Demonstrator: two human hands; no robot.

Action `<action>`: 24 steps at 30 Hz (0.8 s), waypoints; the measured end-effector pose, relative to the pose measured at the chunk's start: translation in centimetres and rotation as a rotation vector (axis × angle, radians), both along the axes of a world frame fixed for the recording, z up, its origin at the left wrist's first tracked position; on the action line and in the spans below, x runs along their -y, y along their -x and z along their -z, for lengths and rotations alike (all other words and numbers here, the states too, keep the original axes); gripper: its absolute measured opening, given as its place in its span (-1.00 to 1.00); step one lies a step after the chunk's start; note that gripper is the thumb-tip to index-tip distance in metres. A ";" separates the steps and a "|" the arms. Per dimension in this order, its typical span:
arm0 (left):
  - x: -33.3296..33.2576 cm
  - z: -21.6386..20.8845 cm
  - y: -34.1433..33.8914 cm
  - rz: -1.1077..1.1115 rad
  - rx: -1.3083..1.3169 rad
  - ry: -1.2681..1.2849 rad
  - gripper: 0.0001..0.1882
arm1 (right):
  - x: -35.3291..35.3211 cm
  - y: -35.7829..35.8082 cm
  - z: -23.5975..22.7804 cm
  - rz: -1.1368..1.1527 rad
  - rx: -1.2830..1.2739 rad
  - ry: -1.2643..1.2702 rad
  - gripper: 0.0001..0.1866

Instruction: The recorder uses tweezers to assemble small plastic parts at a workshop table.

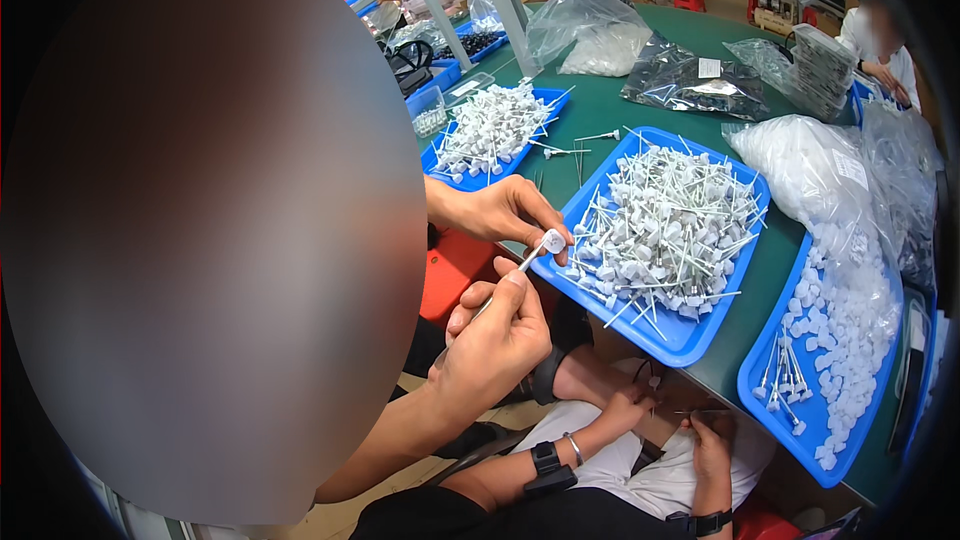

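Right now your left hand (622,412) sits low over the pale cloth (625,485) of your lap, its fingertips drawn together; whatever it may be pinching is too small to make out. Your right hand (711,448) is just beside it, thumb and fingers pinching a thin dark rod (712,411), which points toward your left fingers. You have a silver bracelet (572,448) and a black strap (546,460) on your left wrist, and a second dark strap (712,523) on your right.

Beyond both your hands, up on the green table (690,30), a blue tray (690,345) is heaped with white-headed stems (670,225), a few of them poking over its rim. To the right of your right hand, another blue tray (775,425) holds loose white caps (845,390) and a small bunch of stemmed pieces (785,372); a clear bag (795,170) slumps over its far end. Farther off, ahead and to the left of your left hand, a third tray (558,98) carries a similar pile (490,130).

Nearer on your left hand's left side, a co-worker (390,430) grips a white-capped piece (553,241) above and to the left of your hands.
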State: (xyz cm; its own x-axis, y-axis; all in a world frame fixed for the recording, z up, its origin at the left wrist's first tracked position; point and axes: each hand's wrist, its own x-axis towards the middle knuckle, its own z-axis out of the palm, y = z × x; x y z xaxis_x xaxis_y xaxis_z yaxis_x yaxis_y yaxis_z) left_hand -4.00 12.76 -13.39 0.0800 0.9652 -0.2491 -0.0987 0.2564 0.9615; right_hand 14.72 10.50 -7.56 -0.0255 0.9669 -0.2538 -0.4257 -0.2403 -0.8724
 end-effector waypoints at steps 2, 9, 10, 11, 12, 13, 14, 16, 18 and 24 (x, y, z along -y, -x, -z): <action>0.0 -0.2 0.0 -0.002 0.015 -0.007 -0.81 | 0.0 0.1 -0.2 -0.003 -0.006 -0.001 -0.83; 0.3 -0.2 -0.4 -0.036 0.039 0.024 -0.85 | 0.1 0.6 -1.1 0.041 -0.021 -0.006 -0.72; 0.3 -0.2 -0.4 -0.040 0.044 0.026 -0.86 | 0.2 0.5 -1.1 0.041 -0.016 -0.011 -0.72; 0.3 -0.2 -0.4 -0.040 0.044 0.025 -0.86 | 0.2 0.5 -1.1 0.041 -0.017 -0.012 -0.72; 0.3 -0.3 -0.4 -0.043 0.044 0.020 -0.86 | 0.3 0.4 -0.9 0.036 -0.016 -0.009 -0.72; 0.4 -0.3 -0.5 -0.046 0.045 0.016 -0.86 | 0.3 0.4 -0.8 0.031 -0.015 -0.005 -0.72; 0.3 -0.3 -0.4 -0.046 0.044 0.015 -0.86 | 0.2 0.4 -0.8 0.030 -0.015 -0.006 -0.72; 0.3 -0.2 -0.3 -0.023 0.037 0.019 -0.85 | 0.2 0.4 -0.7 0.038 -0.024 -0.020 -0.72; 0.0 -0.6 0.2 0.035 -0.018 0.053 -0.80 | 0.1 0.4 -0.7 0.044 -0.028 -0.015 -0.72; 0.2 -0.5 -0.4 -0.031 0.040 0.023 -0.83 | 0.1 -0.2 0.2 -0.025 -0.020 -0.008 -0.72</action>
State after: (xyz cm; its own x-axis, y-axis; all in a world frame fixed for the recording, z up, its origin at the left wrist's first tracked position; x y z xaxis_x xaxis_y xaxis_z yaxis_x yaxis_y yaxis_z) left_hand -3.64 12.53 -12.90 0.0609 0.9614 -0.2683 -0.1455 0.2745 0.9505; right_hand 14.89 10.36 -7.72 -0.0551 0.9678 -0.2457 -0.4367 -0.2446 -0.8657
